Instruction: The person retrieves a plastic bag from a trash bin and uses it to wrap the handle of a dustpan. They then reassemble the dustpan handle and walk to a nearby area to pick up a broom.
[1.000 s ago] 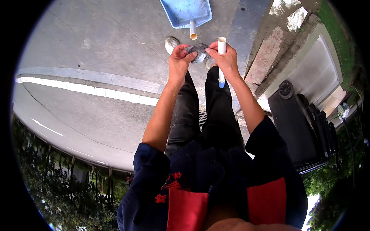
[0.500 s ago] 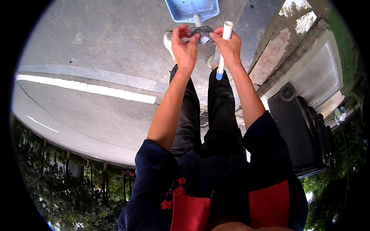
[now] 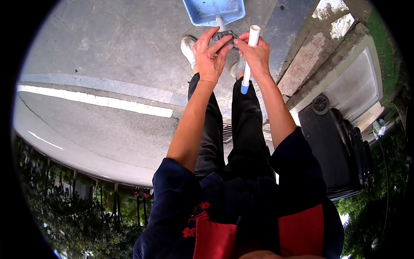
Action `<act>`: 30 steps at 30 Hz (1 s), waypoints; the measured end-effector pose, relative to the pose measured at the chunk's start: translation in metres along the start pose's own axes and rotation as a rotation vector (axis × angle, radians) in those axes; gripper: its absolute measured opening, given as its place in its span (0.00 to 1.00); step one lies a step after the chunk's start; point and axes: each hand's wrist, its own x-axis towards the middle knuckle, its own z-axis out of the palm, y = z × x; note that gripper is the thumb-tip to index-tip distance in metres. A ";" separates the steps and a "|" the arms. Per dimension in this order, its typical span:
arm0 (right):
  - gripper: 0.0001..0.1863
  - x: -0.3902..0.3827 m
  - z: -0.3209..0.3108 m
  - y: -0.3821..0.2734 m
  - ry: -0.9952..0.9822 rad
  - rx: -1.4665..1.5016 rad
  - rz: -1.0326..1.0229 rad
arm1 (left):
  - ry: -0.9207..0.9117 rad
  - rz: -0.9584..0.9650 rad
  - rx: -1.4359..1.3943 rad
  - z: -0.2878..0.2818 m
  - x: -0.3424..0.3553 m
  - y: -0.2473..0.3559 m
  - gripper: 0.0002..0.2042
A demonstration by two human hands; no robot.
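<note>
A crumpled dark grey piece of thin material (image 3: 230,38), perhaps cloth or plastic, is held between my two hands. My left hand (image 3: 210,52) grips its left side, the thumb and fingers bent against it. The fingertips of my right hand (image 3: 257,52) pinch its right edge. That same hand also has a white tube (image 3: 246,75) with a blue end (image 3: 244,89), slanting through its grasp. Just beyond the hands lies a blue dustpan (image 3: 214,20) with a pale stub of handle (image 3: 221,22). Whether the tube and this stub connect is hidden.
My white shoes (image 3: 188,51) stand on grey paving. To the left a kerb and white painted line (image 3: 95,99) border the road. At right are a black wheeled bin (image 3: 325,144), a stone edging (image 3: 304,64) and a pale framed panel (image 3: 355,82). A drain grate (image 3: 227,133) shows between my legs.
My left hand has turned, and its fingers now reach over the grey material, which is more bunched together. The right hand and the tube have hardly moved.
</note>
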 end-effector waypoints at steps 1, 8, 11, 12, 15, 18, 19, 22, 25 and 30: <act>0.12 0.001 -0.003 0.000 -0.027 -0.038 0.011 | -0.014 -0.020 -0.037 0.004 -0.003 -0.003 0.11; 0.25 -0.037 -0.039 -0.030 -0.399 -0.148 0.359 | -0.033 -0.108 -0.188 0.008 -0.003 -0.010 0.13; 0.22 -0.068 -0.050 -0.035 -0.638 0.346 0.728 | -0.055 -0.162 -0.245 0.008 -0.002 -0.009 0.13; 0.18 -0.074 -0.053 -0.029 -0.651 0.513 0.833 | -0.066 -0.178 -0.268 0.007 -0.001 -0.009 0.13; 0.16 -0.103 -0.051 -0.026 -0.625 0.827 0.858 | -0.080 -0.178 -0.250 0.005 0.000 -0.008 0.13; 0.15 -0.149 -0.036 -0.010 -0.441 0.847 0.751 | -0.067 -0.150 -0.240 0.005 -0.001 -0.009 0.13; 0.15 -0.164 -0.030 -0.003 -0.330 0.754 0.719 | -0.075 -0.159 -0.250 0.004 0.000 -0.008 0.13; 0.18 -0.188 -0.022 0.007 -0.174 0.542 0.620 | -0.095 -0.187 -0.264 0.003 0.000 -0.004 0.13; 0.19 -0.162 -0.028 -0.006 -0.173 0.234 0.278 | -0.081 -0.191 -0.255 0.004 0.001 -0.005 0.14; 0.22 -0.108 -0.036 -0.047 -0.208 -0.515 -0.014 | -0.053 -0.183 -0.264 0.004 0.001 -0.005 0.15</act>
